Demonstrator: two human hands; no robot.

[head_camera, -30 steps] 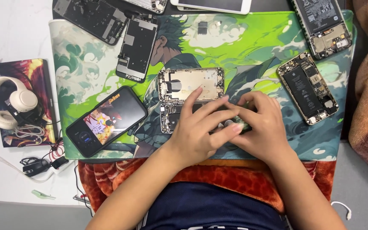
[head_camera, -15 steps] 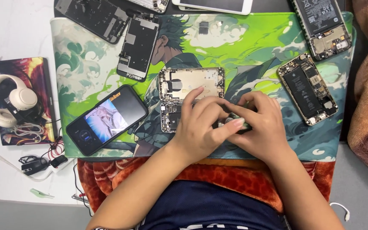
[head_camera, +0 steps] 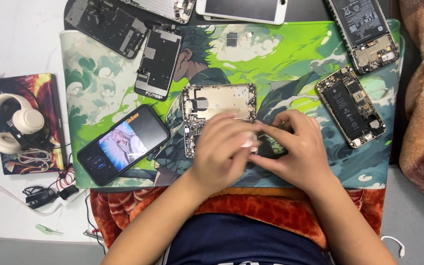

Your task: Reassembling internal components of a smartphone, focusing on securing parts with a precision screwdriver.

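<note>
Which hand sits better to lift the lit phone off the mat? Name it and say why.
Left. The left hand lies nearer the lit phone, which sits to its left; the right hand would have to cross over it.

On the green illustrated rubber desk mat (head_camera: 290,54), the gutted silver phone housing (head_camera: 219,102) lies at the centre, with both hands just in front of it — the left hand (head_camera: 220,153) touching the right hand (head_camera: 294,147). Left of the housing lies the lit black smartphone (head_camera: 122,145); right of it, the opened phone with a black battery (head_camera: 351,106). Off the mat's left edge, the cream over-ear headphones (head_camera: 13,128) rest on a dark picture-printed book (head_camera: 25,122).
</note>
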